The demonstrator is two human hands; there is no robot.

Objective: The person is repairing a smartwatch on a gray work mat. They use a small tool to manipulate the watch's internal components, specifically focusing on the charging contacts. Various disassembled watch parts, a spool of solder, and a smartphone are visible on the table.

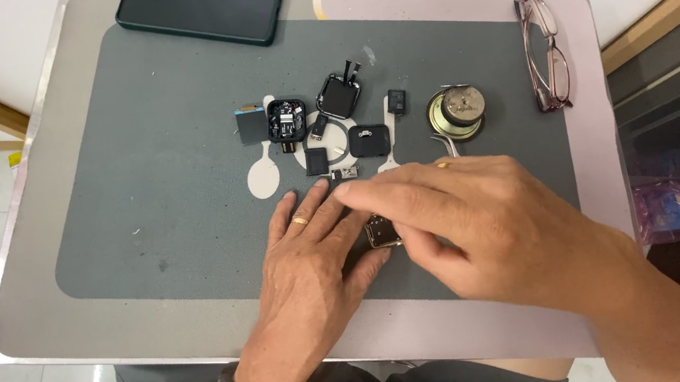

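My left hand (307, 262) lies flat on the grey work mat (155, 193), fingers resting beside a small square metal watch case (381, 230). My right hand (478, 219) reaches across above it, fingers pinched near the case and holding tweezers (446, 146) whose tip sticks out behind the knuckles. Just beyond the hands lie small disassembled parts: a black square module (316, 161), a black square screen piece (339, 96), an open black housing (286, 121) and a blue-grey battery (250, 124).
A dark phone (201, 10) lies at the mat's far edge. A round brass and steel part (456, 111) sits right of the parts, and glasses (544, 51) lie at the table's right side. White paper pads (263, 178) are on the mat.
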